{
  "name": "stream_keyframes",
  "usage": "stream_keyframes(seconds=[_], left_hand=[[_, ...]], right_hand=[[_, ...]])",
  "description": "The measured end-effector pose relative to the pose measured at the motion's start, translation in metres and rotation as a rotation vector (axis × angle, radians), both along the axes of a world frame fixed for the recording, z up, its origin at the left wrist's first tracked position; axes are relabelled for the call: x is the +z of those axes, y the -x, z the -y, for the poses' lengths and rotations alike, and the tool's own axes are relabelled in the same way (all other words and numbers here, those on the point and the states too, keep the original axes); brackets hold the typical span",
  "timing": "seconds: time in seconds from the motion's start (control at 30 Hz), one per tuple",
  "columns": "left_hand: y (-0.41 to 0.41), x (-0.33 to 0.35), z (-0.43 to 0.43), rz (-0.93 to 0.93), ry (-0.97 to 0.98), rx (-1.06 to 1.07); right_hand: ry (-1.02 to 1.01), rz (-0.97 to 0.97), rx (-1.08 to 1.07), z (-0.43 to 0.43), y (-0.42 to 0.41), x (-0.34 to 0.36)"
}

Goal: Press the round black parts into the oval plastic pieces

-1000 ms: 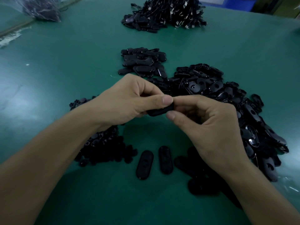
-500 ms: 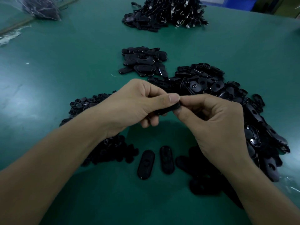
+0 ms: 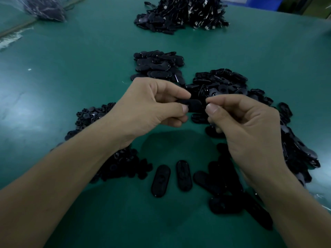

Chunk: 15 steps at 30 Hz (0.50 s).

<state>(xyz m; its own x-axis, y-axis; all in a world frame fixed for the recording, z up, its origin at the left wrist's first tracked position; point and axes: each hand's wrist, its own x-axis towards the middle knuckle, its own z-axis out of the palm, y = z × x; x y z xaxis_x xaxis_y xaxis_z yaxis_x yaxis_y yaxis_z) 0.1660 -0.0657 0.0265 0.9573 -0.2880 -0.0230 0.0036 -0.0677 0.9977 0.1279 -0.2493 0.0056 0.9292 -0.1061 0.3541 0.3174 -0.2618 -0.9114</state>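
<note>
My left hand (image 3: 152, 108) pinches one black oval plastic piece (image 3: 194, 105) by its left end, between thumb and forefinger, above the green table. My right hand (image 3: 247, 129) hovers just right of that piece with its fingers curled and thumb against forefinger; a small gap separates it from the piece, and I see nothing between its fingertips. A heap of small round black parts (image 3: 93, 115) lies at the left and runs under my left forearm. The big heap of oval pieces (image 3: 223, 83) spreads behind and to the right of my right hand.
Two oval pieces (image 3: 160, 180) lie side by side near the front, with more ovals (image 3: 223, 176) under my right wrist. A smaller stack of ovals (image 3: 157, 67) sits further back. A pile of corded black parts (image 3: 182, 13) and a plastic bag (image 3: 44, 8) lie at the far edge.
Both hands rose and held the oval piece together; now my right hand has come off it and drawn slightly right, leaving the piece in my left hand alone.
</note>
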Motion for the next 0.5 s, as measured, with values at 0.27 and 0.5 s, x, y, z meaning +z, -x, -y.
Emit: stream_keyframes(seconds=[0.27, 0.5], left_hand=[[0.0006, 0.0022, 0.0005, -0.041, 0.134, 0.006], [-0.0019, 0.0, -0.0012, -0.059, 0.169, -0.021]], right_hand=[[-0.208, -0.108, 0.051, -0.0008, -0.0001, 0.0024], [-0.289, -0.154, 0.064, -0.001, -0.0001, 0.0039]])
